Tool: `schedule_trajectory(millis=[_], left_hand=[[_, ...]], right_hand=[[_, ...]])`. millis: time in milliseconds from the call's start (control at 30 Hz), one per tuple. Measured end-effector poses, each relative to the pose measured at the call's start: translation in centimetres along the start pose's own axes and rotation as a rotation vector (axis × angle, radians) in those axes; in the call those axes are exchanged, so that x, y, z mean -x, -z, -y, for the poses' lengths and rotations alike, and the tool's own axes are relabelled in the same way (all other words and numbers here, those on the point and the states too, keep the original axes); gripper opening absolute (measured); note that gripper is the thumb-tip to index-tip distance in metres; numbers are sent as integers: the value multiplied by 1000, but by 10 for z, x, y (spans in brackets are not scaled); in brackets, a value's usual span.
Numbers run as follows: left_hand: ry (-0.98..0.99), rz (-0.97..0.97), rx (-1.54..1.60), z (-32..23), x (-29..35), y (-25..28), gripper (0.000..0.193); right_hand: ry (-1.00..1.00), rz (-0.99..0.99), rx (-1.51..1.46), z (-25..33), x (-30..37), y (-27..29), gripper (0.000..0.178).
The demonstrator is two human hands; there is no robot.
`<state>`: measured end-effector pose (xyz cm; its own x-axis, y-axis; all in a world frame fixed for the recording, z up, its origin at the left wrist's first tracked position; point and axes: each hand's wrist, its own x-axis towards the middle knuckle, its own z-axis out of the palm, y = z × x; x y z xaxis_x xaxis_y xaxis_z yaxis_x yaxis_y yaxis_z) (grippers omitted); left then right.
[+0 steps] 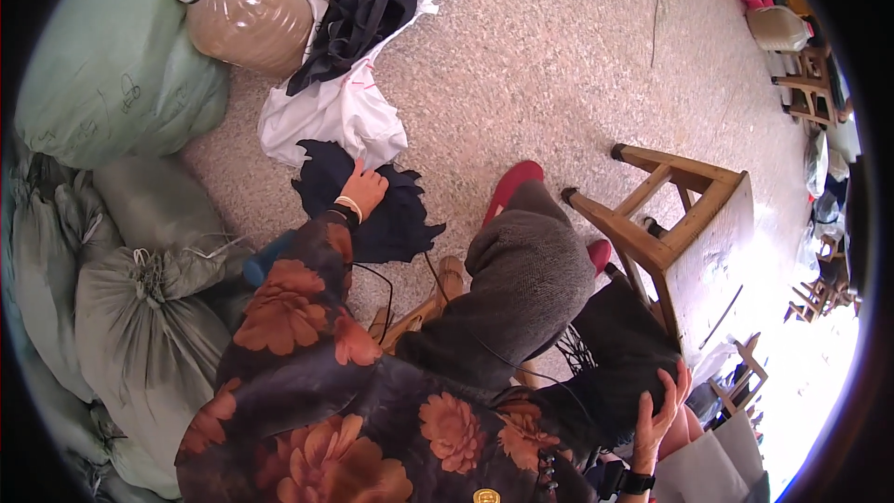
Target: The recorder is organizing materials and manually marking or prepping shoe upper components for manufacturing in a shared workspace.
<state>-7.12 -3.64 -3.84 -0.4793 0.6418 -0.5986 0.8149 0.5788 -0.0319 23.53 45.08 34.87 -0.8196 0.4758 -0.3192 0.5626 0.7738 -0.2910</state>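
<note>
My left hand (361,191) reaches down to a dark blue cloth (368,225) with jagged edges lying on the floor. Its index finger stretches out toward the white sack (331,119), the other fingers bend slightly, and the thumb is hidden. A band circles that wrist. On the right, my right hand (661,412) rests with spread fingers on black fabric (626,345) over my lap, beside the wooden stool. The wrist there wears a black watch (626,481). Black straps or strips of cloth (363,14) lie bunched on the white sack.
A large jug (250,19) of brownish liquid with a yellow cap stands at the upper left. Stuffed green sacks (121,65) and grey-green sacks (154,335) crowd the left. A wooden stool (684,214) lies tipped at the right. Red shoes (510,188) show below my trousers.
</note>
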Motion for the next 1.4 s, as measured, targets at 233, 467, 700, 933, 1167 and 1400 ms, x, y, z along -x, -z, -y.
schedule_trajectory(millis=[233,467,700,933,1167,1400], left_hand=[[-176,209,-202,17,39,9,23],[-229,156,-128,10,109,55,20],[229,-154,709,49,180,146,35],[142,-355,1581,47,225,292,44],[-89,-638,1857,8,251,412,38],[-240,-451,1997,-85,246,486,57]], right_hand=[[22,-22,69,-1,3,-1,41],[59,-108,33,-13,15,-2,37],[107,-160,-116,-33,28,-13,35],[186,-190,-419,-51,43,10,36],[359,-356,-355,11,60,73,40],[607,-129,-767,107,52,92,62]])
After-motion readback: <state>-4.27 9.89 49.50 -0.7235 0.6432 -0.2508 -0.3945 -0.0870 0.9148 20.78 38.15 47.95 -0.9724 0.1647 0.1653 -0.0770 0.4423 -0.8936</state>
